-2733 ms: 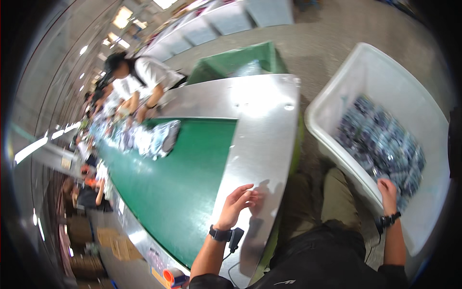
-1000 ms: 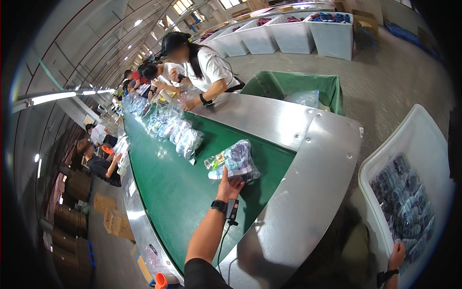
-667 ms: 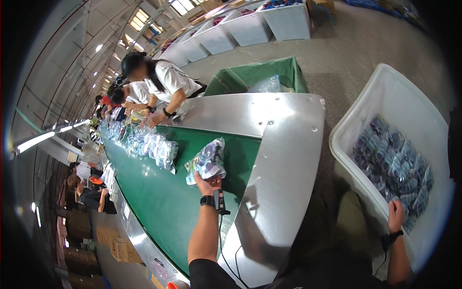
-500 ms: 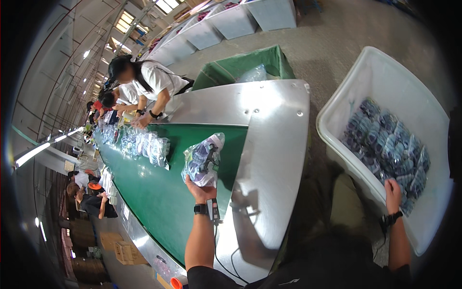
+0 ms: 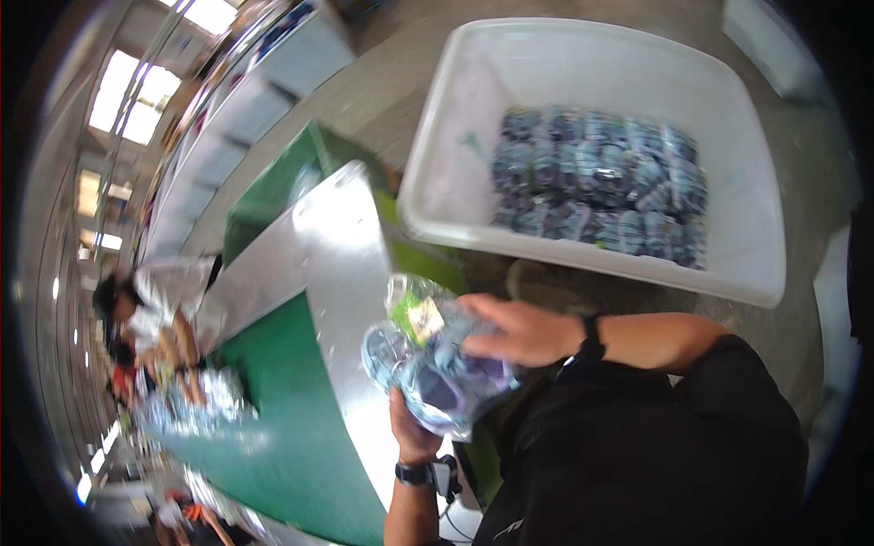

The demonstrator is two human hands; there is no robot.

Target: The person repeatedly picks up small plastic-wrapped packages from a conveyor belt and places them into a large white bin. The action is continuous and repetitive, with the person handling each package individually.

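Observation:
A clear plastic bag of blue and purple shoes [image 5: 442,384], with a green and white label inside, is between my hands at the table's end. My left hand [image 5: 414,432] grips its lower edge from below. Across its right side lies my right hand [image 5: 523,332], slightly blurred, its fingers closed over the plastic. Beyond my hands stands a large white bin [image 5: 592,246], holding packed rows of similar bagged shoes [image 5: 601,173].
A metal-edged table [image 5: 341,246] carries a green conveyor belt [image 5: 305,437]. More bags [image 5: 205,400] lie farther along, where a co-worker [image 5: 155,314] bends over. A green container [image 5: 273,191] sits behind the table corner; grey bins [image 5: 232,100] line the far left.
My view has turned right toward the white bin. The bag has come from over the belt to in front of me. My right hand has left the bin and now touches the bag.

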